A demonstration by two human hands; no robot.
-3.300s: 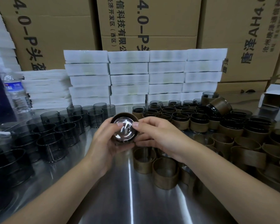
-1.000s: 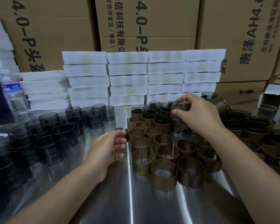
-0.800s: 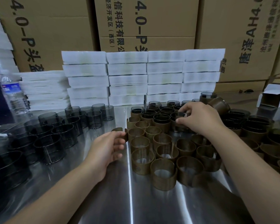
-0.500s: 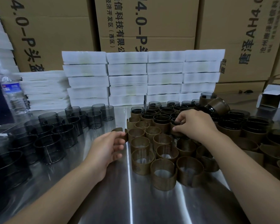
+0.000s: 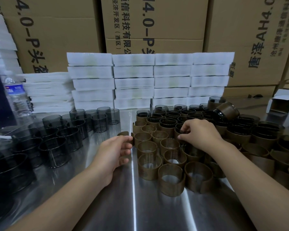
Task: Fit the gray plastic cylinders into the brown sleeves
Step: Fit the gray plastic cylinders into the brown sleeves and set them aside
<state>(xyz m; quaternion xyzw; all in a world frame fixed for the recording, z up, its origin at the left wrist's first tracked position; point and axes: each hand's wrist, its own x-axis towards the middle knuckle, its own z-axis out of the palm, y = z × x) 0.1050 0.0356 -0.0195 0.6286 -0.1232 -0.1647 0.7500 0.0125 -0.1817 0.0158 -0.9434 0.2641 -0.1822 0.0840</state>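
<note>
Steel tabletop (image 5: 133, 207): brown sleeves (image 5: 171, 179) upright; left hand (image 5: 114, 152), right hand (image 5: 198, 134) each hold one.

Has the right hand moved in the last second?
Yes. The right hand has dropped lower and nearer, away from the white stacks, lowering its sleeved cylinder.

Left carton (image 5: 57, 39): large black print, cropped, read "4.0-P头". Middle carton (image 5: 173, 22): "信科技有限公", below it "济开发区(西区)", then "4.0-P", all running sideways. Right carton (image 5: 240, 39): "唐泽AH4.0", also sideways; the smaller lines beside it were blurred. Water bottle (image 5: 17, 95): blue label, text illegible.
</note>
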